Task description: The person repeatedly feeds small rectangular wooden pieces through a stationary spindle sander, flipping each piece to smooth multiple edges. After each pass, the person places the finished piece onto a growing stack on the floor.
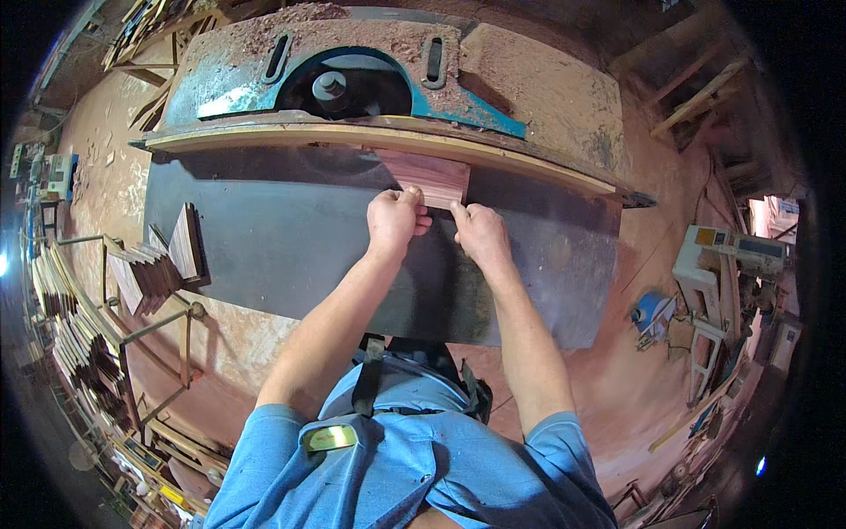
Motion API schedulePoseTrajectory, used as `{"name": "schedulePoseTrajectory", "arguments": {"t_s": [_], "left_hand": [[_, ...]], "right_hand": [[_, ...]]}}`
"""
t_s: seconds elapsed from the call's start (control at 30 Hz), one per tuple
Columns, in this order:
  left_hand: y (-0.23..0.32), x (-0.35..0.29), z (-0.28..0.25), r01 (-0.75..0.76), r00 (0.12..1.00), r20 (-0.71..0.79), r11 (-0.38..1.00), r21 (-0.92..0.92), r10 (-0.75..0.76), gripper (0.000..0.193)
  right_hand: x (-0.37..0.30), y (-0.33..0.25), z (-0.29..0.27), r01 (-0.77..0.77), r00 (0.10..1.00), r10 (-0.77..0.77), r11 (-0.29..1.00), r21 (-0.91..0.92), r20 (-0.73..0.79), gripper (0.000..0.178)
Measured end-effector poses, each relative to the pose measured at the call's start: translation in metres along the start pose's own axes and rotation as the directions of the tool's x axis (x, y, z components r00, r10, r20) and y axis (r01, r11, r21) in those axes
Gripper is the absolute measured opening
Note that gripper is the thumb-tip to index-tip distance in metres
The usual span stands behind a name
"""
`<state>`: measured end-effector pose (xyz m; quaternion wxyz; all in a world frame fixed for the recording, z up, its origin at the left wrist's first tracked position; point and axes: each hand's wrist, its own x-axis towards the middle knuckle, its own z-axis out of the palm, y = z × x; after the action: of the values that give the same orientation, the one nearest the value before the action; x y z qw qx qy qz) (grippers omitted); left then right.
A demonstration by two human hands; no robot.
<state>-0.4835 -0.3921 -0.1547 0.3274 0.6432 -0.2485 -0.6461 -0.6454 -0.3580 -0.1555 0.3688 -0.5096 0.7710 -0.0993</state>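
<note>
A short reddish-brown wooden board [434,176] lies on the dark metal machine table [264,234], its far edge against the long pale wooden fence [370,137]. My left hand [398,222] is closed on the board's near left part, thumb on top. My right hand [482,234] is closed at its near right corner, with the thumb and finger against the edge. Behind the fence sits a blue machine guard [233,93] with an arched opening, in which a round metal spindle [330,88] shows. The fingers' undersides are hidden.
At the table's left edge stand several wooden pieces [183,245], beside a stack of similar boards [141,275]. A metal rack [159,331] with more wood is on the left. Sawdust [551,84] covers the surface behind the fence. A blue container [654,310] stands at right.
</note>
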Motion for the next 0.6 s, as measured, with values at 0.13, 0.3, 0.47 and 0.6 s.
{"name": "schedulePoseTrajectory", "arguments": {"t_s": [0.13,0.3,0.47,0.6], "left_hand": [[0.000,0.001,0.004,0.047,0.999,-0.021,0.998,-0.037,-0.048,0.021],[0.004,-0.001,0.005,0.062,0.998,-0.029,0.995,-0.076,-0.064,0.023],[0.003,0.001,0.003,0.071,0.997,-0.015,0.986,-0.150,-0.074,0.022],[0.002,0.005,-0.005,0.060,0.996,-0.058,0.990,-0.130,-0.068,0.022]], "right_hand": [[0.005,-0.006,-0.013,0.095,0.995,-0.093,0.973,-0.209,0.023,0.052],[0.004,-0.014,-0.015,0.087,0.996,-0.076,0.955,-0.283,0.049,0.052],[0.004,-0.016,-0.011,0.098,0.995,-0.093,0.943,-0.318,0.029,0.052],[0.001,-0.022,-0.006,0.141,0.989,-0.145,0.949,-0.283,0.008,0.050]]}}
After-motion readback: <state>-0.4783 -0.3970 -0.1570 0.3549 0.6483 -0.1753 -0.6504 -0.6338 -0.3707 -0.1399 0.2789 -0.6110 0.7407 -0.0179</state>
